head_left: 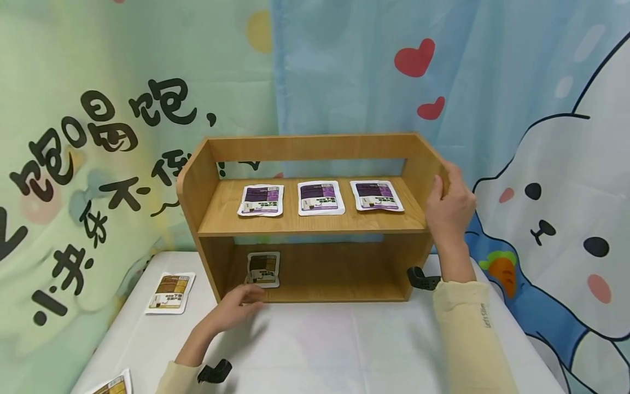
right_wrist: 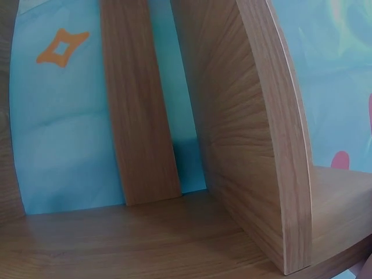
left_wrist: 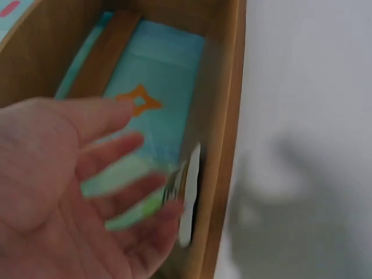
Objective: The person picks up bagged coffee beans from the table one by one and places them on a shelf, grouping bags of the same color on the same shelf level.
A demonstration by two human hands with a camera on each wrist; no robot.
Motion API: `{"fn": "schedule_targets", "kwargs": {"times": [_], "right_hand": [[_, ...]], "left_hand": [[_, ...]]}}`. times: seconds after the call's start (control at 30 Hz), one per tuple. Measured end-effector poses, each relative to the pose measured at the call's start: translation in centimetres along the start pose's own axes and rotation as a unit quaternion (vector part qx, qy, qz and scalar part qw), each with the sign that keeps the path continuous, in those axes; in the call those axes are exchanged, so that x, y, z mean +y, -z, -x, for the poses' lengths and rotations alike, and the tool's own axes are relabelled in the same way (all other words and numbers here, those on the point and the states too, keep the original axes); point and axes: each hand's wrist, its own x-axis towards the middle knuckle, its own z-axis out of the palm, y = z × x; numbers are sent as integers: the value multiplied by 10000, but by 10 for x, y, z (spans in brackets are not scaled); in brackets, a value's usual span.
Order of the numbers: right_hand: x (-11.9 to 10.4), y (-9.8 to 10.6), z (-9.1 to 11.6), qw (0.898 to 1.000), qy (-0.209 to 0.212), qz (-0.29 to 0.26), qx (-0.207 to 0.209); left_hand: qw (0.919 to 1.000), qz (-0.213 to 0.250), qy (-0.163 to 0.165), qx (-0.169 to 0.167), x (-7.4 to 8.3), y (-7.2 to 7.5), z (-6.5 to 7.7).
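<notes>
A two-tier wooden shelf [head_left: 315, 224] stands on the white table. My right hand [head_left: 450, 202] grips the front edge of its right side panel, thumb on the near side. My left hand [head_left: 241, 306] is at the front of the lower tier with its fingers loosely spread. Its fingertips are right by a brown-and-white sachet [head_left: 263, 268] lying on the lower board at the left; the left wrist view shows this sachet [left_wrist: 190, 195] edge-on beside the fingers. On the upper tier, three purple-and-white sachets [head_left: 321, 197] lie in a spaced row.
To the left of the shelf, a brown-and-white sachet [head_left: 170, 293] lies on the table [head_left: 344, 350]. Another sachet [head_left: 114, 385] is partly cut off at the lower left. Printed curtains [head_left: 339, 82] hang behind and beside the table.
</notes>
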Motion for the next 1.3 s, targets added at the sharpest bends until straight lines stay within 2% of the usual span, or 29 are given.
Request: {"fn": "schedule_targets", "kwargs": {"times": [0.1,0.2,0.47,0.6,0.7,0.83,1.0,1.07,1.2,1.3], "right_hand": [[0,0,0,10000,22,15,32],[0,-1,0,10000,37,11,45],[2,0,0,10000,40,18,28],[3,0,2,10000,25,-24,-7],[3,1,2,10000,69,-32,14],[4,0,1,9999,102,-44,11],[2,-1,1,10000,4,-23,-10],[2,0,1,10000,1,0,-9],[3,1,1,10000,36,26,-23],[2,2,1,10000,22,22,-51]], "left_hand": [[9992,49,-67,-390,-9,8,17],[9988,-1,-3,-488,-18,19,33],[9961,-347,809,-39,-46,47,67],[9926,-397,1079,384,-57,60,76],[9895,-562,1036,840,-65,72,79],[9830,-954,731,1387,-76,89,79],[9713,-1318,756,1832,-86,106,78],[9671,-1379,859,1956,-89,111,74],[9589,-1485,832,2270,-93,118,67],[9548,-1592,890,2345,-99,124,61]]}}
